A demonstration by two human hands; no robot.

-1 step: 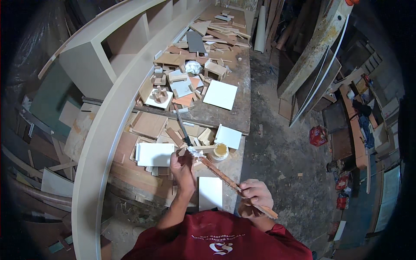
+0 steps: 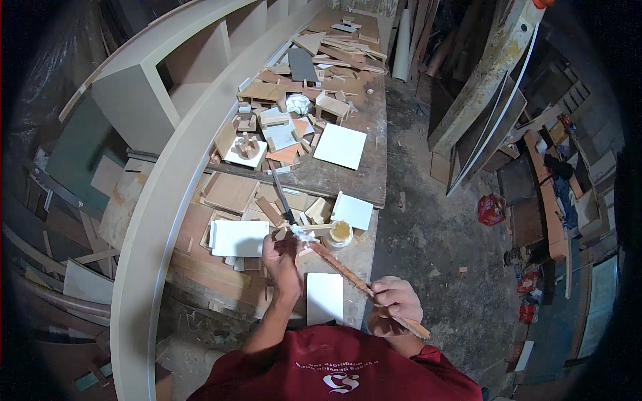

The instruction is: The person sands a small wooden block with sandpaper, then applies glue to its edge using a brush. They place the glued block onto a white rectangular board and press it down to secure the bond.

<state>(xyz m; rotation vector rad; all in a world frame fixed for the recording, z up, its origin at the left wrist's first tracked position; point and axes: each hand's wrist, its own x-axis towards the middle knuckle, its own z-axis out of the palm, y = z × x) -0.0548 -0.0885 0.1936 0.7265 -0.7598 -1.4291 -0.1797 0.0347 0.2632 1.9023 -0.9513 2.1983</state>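
Observation:
My right hand [image 2: 396, 302] is closed around the near part of a long, thin reddish wooden strip [image 2: 341, 267]. The strip slants from my lap up to the bench. My left hand [image 2: 281, 259] is at the strip's far end, gripping a small tool with a white blob [image 2: 302, 234] at its tip, pressed on the strip. A dark slim handle [image 2: 281, 195] runs away from that spot; I cannot tell whether it belongs to the tool. A small round pot of yellowish glue [image 2: 340, 232] stands just right of the strip's end.
White square panels lie on the workbench [image 2: 374, 113]: one under the strip [image 2: 324, 297], one left [image 2: 239, 238], two farther off [image 2: 352, 210] [image 2: 340, 146]. Several wood offcuts cover the bench. A long pale curved shelf unit [image 2: 154, 200] runs along the left. A dusty floor [image 2: 435, 240] lies to the right.

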